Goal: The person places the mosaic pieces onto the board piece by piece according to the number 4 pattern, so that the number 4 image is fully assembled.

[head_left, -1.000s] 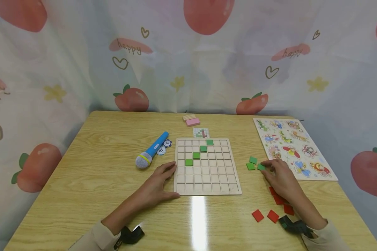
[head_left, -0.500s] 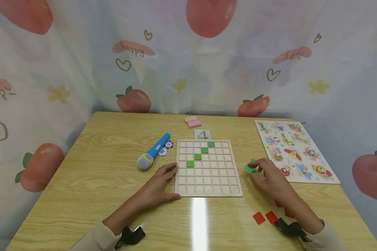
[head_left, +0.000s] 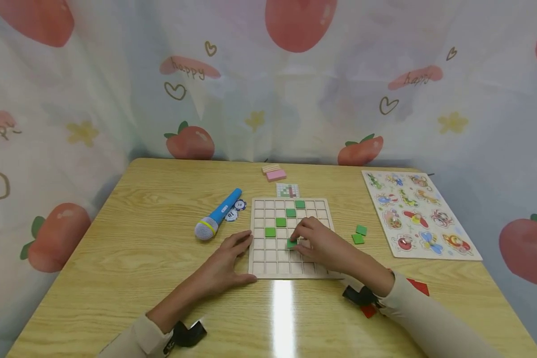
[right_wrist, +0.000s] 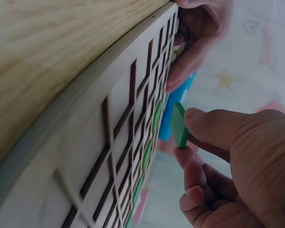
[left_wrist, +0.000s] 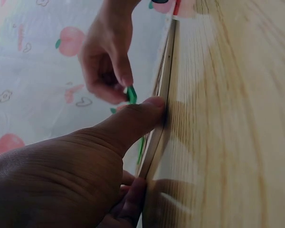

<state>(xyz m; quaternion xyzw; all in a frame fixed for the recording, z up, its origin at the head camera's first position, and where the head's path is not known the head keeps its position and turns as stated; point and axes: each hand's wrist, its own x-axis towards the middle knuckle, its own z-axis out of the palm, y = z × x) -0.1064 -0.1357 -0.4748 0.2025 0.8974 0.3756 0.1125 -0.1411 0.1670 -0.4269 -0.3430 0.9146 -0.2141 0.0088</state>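
Observation:
A square wooden grid board point(head_left: 268, 269) lies on the table with green tiles point(head_left: 281, 222) set in a diagonal of its cells. My left hand point(head_left: 218, 268) rests at the board's left side, fingers along the left edge and thumb at the near corner. Over the middle of the board, my right hand point(head_left: 324, 243) pinches a green tile point(right_wrist: 179, 126) between thumb and fingertips. The right wrist view shows that tile tilted and apart from the board's surface. Two loose green tiles point(head_left: 358, 238) lie right of the board. Red tiles point(head_left: 418, 286) are partly hidden under the right forearm.
A blue toy microphone point(head_left: 217, 215) and number discs point(head_left: 231, 215) lie left of the board. Behind it are a small pattern card point(head_left: 288, 190) and pink and wooden blocks point(head_left: 276, 175). A picture puzzle board point(head_left: 413, 211) lies at the right.
My right hand took a green tile from the loose ones at the right and moved left with it over the grid board. The left hand has stayed at the board's edge.

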